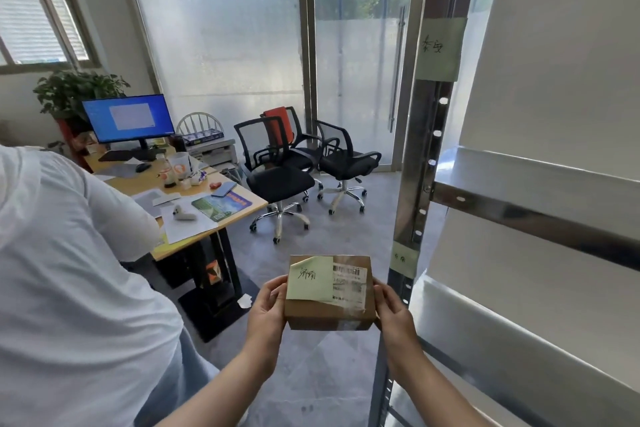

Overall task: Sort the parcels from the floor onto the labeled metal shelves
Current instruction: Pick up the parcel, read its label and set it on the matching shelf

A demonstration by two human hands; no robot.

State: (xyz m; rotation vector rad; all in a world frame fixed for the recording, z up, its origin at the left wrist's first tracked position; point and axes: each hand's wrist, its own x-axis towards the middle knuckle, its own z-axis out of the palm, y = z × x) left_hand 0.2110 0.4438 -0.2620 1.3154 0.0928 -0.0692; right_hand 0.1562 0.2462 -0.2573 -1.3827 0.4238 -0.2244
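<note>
Beside the metal shelves, above the floor, both hands grip a cardboard parcel: left hand fingers curled on its left edge, right hand clasping its right edge.

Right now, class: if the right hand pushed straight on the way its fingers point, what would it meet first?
The right hand already presses the box; its fingers point left into it. Beyond the box is the left hand.

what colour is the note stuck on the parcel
Pale green, with dark handwriting, on the sticky note atop the parcel; head view.
</note>
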